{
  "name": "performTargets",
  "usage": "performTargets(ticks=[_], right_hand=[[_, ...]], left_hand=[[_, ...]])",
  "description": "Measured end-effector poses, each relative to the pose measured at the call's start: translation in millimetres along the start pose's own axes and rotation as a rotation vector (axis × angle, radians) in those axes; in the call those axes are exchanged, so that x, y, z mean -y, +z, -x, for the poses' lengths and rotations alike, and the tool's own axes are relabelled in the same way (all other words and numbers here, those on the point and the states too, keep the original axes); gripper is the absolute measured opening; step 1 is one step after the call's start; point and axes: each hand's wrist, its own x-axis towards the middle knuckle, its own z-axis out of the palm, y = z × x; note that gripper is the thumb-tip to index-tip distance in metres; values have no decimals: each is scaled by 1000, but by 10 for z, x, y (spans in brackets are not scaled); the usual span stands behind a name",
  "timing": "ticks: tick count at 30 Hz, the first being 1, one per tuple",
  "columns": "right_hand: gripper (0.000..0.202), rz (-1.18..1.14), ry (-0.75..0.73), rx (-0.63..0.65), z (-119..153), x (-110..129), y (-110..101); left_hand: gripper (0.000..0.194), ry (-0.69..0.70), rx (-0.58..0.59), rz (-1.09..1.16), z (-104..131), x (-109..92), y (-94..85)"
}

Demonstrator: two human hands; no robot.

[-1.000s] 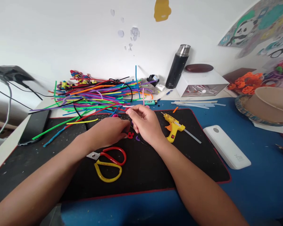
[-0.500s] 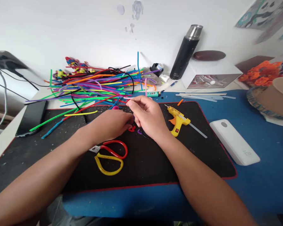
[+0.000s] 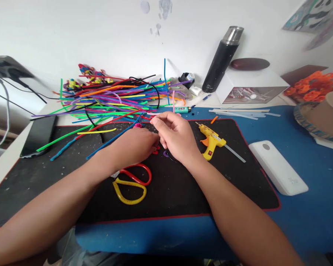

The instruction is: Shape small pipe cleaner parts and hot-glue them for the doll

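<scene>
red piece (image 3: 156, 150) partly hidden by the left hand (image 3: 137, 146).

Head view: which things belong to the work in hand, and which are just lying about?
Likely part of the work:
small red piece beside the left hand
purple curl near the right hand
pipe cleaners
scissors
glue gun
glue sticks

Apparently just lying about:
flask
white power bank
dark oval case
</scene>
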Motion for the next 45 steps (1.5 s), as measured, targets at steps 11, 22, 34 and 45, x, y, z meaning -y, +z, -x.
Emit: performTargets(ticks=[11, 22, 34, 45], right_hand=[[36, -39, 8, -21, 13, 45, -22], [16, 344, -225, -78, 59, -19, 2], [27, 46, -39, -58, 9, 5, -25], [24, 106, -110, -82, 32, 31, -23]], left_hand=[[28, -112, -269, 660, 173, 321, -467], [27, -103, -228, 758, 170, 318, -437], [32, -53, -209, 922, 146, 322, -374], [35, -139, -292, 870, 174, 261, -456]])
